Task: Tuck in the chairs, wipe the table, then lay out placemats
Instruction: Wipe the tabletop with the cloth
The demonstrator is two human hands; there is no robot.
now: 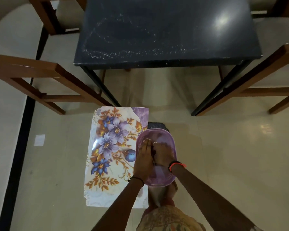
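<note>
No readable text, label, brand or number was recorded; the white slip (39,140) on the floor (223,147) was too small and blurred to show any writing.

Soft indoor light, wide-angle bend at the edges
On the table (157,35), far right, sits a white glare spot; a fainter gleam marks the floor (223,147) this side of the table, to the right; chairs (32,69) flanking the table bow outward; detail slightly soft throughout

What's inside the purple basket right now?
The left hand and right hand are inside the purple basket, with something dark showing between them. They cover most of it, so it cannot be identified.
</note>
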